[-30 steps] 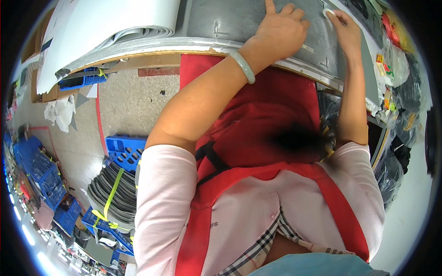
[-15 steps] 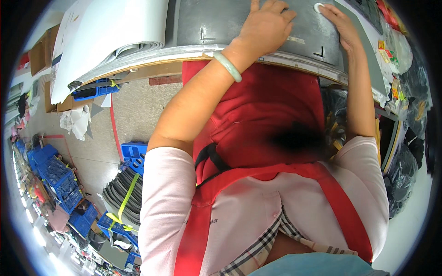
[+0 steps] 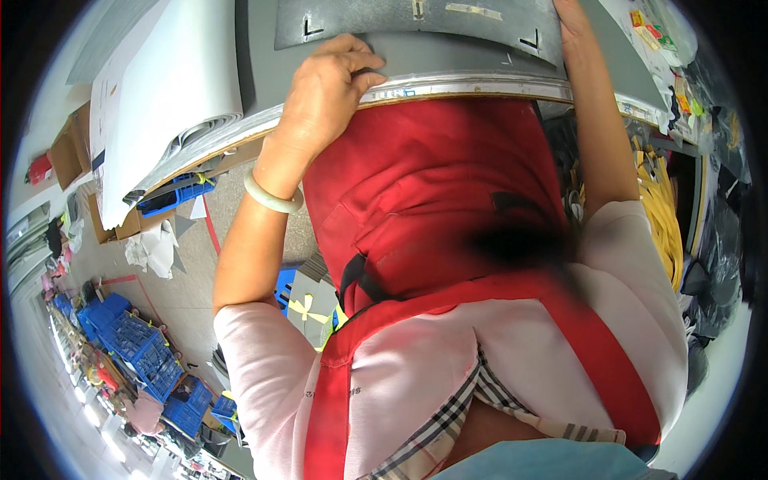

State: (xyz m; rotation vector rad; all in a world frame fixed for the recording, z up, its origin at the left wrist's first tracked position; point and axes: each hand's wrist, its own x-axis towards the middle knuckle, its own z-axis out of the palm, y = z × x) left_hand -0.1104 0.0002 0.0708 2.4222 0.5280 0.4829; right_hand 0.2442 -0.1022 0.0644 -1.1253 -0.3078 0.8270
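At the table's front edge is my left hand, fingers bent, thumb apart from them, nothing visible in it. It lies over a dark grey sheet, just by the near left edge of a template. That template is a stiff grey plate with L-shaped cutouts and a strip of tape. It lies higher in view than the sheet's front strip, and its far part is cut off. My right hand is at the template's right edge; its fingertips are out of view, so its grip is unclear. A small white mark shows on the sheet.
A large white roll lies on the table to the left. Small coloured packets and plastic wrapping are at the right. Below left stand blue crates and a cardboard box. Yellow strips hang at the lower right.
The template has moved away from the table's front edge, baring the dark sheet. My left hand has come off it, toward the left and nearer. The white round piece in my right hand is out of sight.
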